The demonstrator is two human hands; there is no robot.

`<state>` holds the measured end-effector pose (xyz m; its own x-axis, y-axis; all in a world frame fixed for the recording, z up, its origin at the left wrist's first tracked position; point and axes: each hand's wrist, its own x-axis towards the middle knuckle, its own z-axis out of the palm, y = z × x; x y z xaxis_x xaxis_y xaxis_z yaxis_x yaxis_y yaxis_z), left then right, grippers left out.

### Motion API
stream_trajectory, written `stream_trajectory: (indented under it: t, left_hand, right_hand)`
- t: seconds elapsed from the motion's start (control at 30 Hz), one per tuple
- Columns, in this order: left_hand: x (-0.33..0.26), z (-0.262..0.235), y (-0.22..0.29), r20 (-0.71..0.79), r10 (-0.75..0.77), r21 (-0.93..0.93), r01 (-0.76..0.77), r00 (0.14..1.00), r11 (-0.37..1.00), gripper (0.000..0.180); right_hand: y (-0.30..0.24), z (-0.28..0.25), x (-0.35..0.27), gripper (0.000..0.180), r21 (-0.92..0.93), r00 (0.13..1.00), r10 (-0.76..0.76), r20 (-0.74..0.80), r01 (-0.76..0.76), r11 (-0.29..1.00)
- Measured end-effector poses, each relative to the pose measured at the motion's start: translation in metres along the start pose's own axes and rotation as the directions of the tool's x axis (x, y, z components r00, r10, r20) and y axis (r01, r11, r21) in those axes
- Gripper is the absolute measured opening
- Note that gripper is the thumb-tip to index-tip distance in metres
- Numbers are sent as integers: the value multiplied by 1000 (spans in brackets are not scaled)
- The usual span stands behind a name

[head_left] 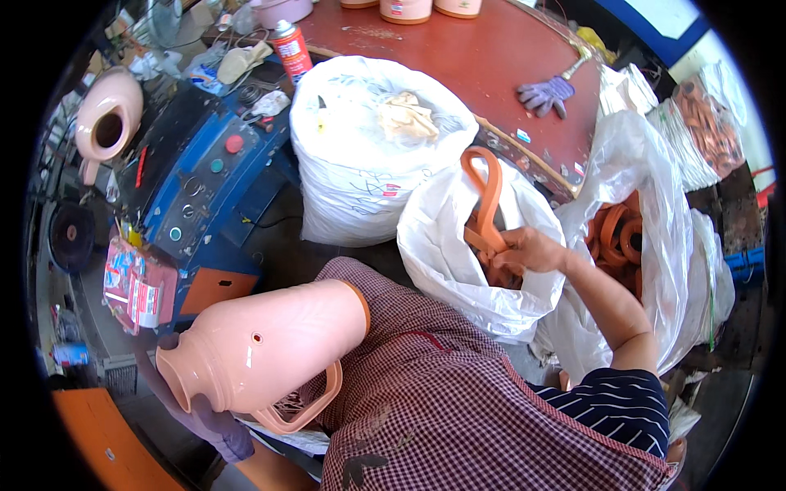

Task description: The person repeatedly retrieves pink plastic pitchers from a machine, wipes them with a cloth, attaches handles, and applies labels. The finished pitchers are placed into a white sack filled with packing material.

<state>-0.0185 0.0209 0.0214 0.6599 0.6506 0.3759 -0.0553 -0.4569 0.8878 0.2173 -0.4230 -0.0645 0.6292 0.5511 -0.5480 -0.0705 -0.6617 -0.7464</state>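
Note:
A pink thermos jug body lies on its side across my lap, its brown-rimmed base toward the right and its handle toward me. My left hand, in a purple-grey glove, is closed round its neck end. At an open white sack on my right, my bare right hand grips a looped orange-brown plastic handle, which stands up above the sack's mouth. More orange-brown parts lie inside that sack, partly hidden by my hand.
A second pink jug rests on the blue machine at the left. A full white sack stands ahead. The red-brown table holds a spray can and a purple glove. A clear bag of orange-brown rings is far right.

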Motion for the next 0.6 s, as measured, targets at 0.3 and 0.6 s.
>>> stream_trajectory:
  t: [0.3, 0.6]
  left_hand:
    - [-7, 2, 45, 619, 231, 185, -425, 751, 886, 81]
    - [-22, -35, 36, 560, 484, -333, -352, 672, 874, 88]
  right_hand:
    - [-189, 121, 96, 21, -551, 339, -938, 67, 797, 249]
    - [-294, 111, 92, 50, -711, 171, -984, 59, 698, 78]
